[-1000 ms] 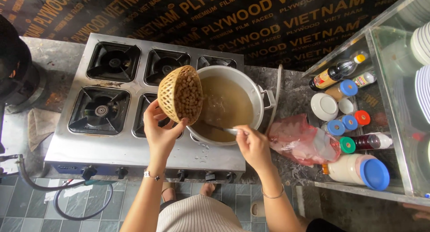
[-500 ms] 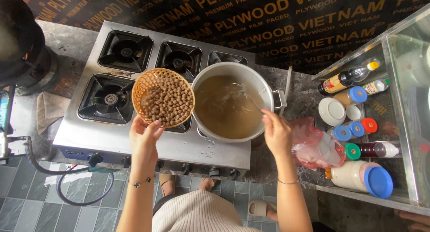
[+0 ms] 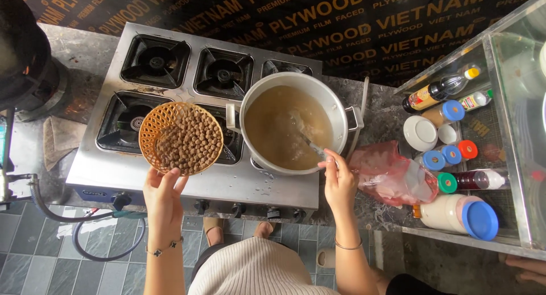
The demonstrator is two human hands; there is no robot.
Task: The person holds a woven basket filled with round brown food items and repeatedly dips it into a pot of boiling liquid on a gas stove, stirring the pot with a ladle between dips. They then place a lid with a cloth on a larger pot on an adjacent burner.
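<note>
My left hand [image 3: 163, 192] grips the near rim of a round orange woven basket [image 3: 181, 138] full of small brown balls, held level over the front of the stove [image 3: 187, 175]. My right hand [image 3: 339, 178] holds the handle of a metal utensil [image 3: 310, 144] whose end dips into cloudy brown broth in a large steel pot [image 3: 293, 121]. The pot stands on the right-hand burners.
A pink plastic bag [image 3: 389, 175] lies right of the pot. Beyond it stand sauce bottles [image 3: 435, 93], small lidded jars [image 3: 449, 155], a white bowl [image 3: 420, 133] and a blue-lidded tub [image 3: 460, 215] by a glass case [image 3: 512, 118]. A gas hose [image 3: 85, 215] hangs below the stove.
The basket went from tipped over the pot to held level and drawn back left over the stove front. My right hand keeps stirring the broth.
</note>
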